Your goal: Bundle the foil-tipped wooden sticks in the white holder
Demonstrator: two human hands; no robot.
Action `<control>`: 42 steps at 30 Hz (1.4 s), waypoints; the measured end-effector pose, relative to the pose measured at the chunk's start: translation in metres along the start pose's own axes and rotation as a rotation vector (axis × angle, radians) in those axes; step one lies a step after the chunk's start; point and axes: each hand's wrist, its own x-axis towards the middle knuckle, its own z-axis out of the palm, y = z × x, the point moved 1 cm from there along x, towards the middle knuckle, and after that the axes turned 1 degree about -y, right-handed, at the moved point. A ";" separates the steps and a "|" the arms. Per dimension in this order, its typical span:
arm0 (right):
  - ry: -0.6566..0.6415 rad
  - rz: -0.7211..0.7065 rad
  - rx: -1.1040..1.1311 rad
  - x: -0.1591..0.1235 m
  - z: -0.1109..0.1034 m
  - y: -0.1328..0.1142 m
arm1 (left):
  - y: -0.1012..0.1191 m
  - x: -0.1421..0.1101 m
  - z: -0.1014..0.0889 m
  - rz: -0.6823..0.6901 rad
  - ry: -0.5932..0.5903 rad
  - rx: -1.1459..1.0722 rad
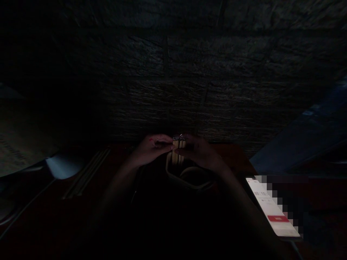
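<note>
In the dark middle of the head view, a bundle of thin, light wooden sticks [179, 151] stands roughly upright, with shiny ends at the top. My left hand [155, 146] grips the bundle from the left, thumb and fingers closing on its side. From the right, my right hand [199, 148] is closed on the same sticks, its fingers partly lost in shadow. Just beneath them is a dark container with a pale rim [173, 176], and a curved edge shows inside it. The lower ends of the sticks fade into the dark there.
Several long thin rods [88, 173] lie on the reddish table at the left, near a pale rounded object [65, 167] and a cardboard box [21, 137]. A lit phone [271, 207] lies at the right with a cable. A rough block wall [173, 90] rises behind.
</note>
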 end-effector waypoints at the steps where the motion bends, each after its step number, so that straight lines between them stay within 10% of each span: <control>1: 0.003 0.014 -0.009 0.000 0.000 0.000 | 0.000 0.000 0.000 -0.003 0.000 -0.006; 42: -0.043 0.121 0.127 -0.009 -0.016 -0.012 | 0.004 -0.001 0.010 0.008 0.105 -0.003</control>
